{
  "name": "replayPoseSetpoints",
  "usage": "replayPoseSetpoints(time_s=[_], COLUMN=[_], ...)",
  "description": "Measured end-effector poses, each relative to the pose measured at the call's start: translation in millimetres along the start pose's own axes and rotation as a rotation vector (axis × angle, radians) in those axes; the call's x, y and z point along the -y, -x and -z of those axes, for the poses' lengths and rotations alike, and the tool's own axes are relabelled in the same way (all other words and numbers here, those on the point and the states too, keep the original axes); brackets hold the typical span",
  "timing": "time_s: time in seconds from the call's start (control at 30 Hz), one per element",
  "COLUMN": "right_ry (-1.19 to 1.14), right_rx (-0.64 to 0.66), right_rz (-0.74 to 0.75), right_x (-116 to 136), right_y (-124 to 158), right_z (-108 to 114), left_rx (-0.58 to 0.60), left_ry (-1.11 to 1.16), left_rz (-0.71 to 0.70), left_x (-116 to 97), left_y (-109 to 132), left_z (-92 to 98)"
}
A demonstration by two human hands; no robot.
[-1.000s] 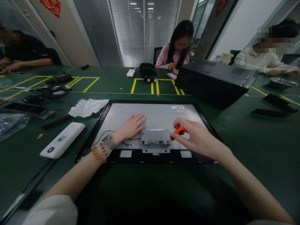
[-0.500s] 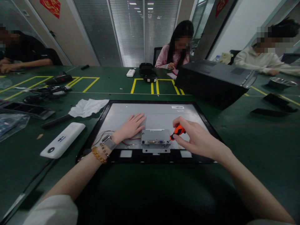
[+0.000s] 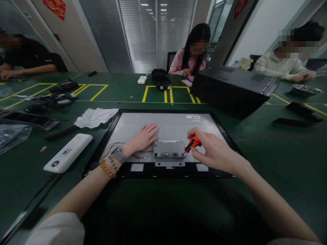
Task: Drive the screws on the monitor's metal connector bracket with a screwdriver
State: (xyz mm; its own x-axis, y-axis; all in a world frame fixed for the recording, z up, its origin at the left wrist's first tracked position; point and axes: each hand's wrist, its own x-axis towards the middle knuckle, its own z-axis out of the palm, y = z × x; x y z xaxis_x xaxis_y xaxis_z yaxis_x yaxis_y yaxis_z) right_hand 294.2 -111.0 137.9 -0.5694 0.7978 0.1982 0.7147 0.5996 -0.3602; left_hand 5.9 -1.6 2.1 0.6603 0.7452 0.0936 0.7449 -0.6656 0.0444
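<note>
A monitor panel with a black frame lies back side up on the green table. My left hand rests flat on its grey metal back, fingers stretched out, left of a metal bracket with video ports. Pinched in my right hand is a short orange-and-black screwdriver. Its shaft slants down to the right side of the bracket, near the blue port; I cannot make out exactly where the tip sits. Thin coloured wires run from the panel's left edge under my left hand toward the bracket.
Left of the panel lie a white power bank with a cable and a crumpled white cloth. A large black casing stands behind at the right. Black cables lie far left. Several people sit around the table.
My right hand's fingers have shifted slightly on the screwdriver handle, exposing more of it. My left hand stays in place. At the far right, a person's hands have moved together.
</note>
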Motion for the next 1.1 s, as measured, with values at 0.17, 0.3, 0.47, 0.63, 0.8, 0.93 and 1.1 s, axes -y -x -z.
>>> replayPoseSetpoints(time_s=[0.17, 0.3, 0.47, 0.63, 0.8, 0.93, 1.1], right_ry=[0.123, 0.102, -0.02, -0.007, 0.103, 0.007, -0.029], right_rx=[-0.034, -0.029, 0.031, 0.022, -0.056, -0.016, 0.038], right_rz=[-0.024, -0.025, -0.013, 0.016, -0.014, -0.029, -0.019], right_x=[-4.7, -8.9, -2.0, 0.1, -7.1, -6.2, -2.6], right_y=[-1.6, -1.5, 1.4, 1.0, -1.4, -1.2, 0.9], right_z=[-4.3, -6.1, 1.1, 1.8, -5.7, -2.4, 3.3], left_rx=[-0.003, -0.003, -0.002, -0.001, -0.002, 0.016, 0.017], left_ry=[-0.001, -0.012, -0.003, 0.005, 0.005, 0.0, 0.008], left_rz=[-0.007, -0.001, -0.006, 0.0, 0.004, 0.016, 0.01], left_x=[0.8, 1.0, -0.4, -1.3, -1.4, -3.5, -3.2], left_y=[-0.6, -0.8, 0.0, 0.1, -0.6, -0.5, -0.1], left_z=[-1.7, -2.1, 0.3, 1.4, 1.2, 4.6, 4.6])
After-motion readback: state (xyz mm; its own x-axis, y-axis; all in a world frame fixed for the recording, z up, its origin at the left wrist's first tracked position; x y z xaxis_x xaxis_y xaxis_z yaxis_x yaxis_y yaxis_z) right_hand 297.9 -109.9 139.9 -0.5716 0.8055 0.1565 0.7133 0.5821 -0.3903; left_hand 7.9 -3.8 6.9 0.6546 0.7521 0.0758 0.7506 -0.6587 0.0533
